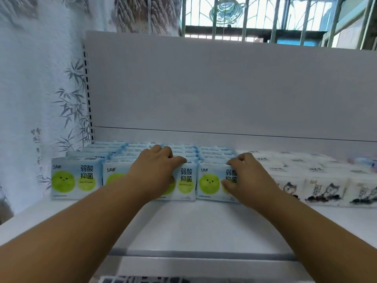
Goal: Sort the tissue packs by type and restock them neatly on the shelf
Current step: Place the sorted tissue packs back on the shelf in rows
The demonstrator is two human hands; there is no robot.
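Light-blue tissue packs with green circles (76,177) stand upright in several rows on the left half of the white shelf (193,225). White packs printed with ink-style cats (324,189) fill the right half. My left hand (157,170) lies over the top of a front blue pack in the middle (186,180), fingers curled over its upper edge and thumb on its face. My right hand (244,176) grips the front blue pack furthest right (208,182) at its right side, fingers over the top, thumb on its face.
The shelf's white back panel (224,88) rises behind the packs, with a slotted upright (88,94) at its left. A bamboo-patterned wall (40,99) is on the left. Window bars (265,17) show above. Bare shelf lies in front of the packs.
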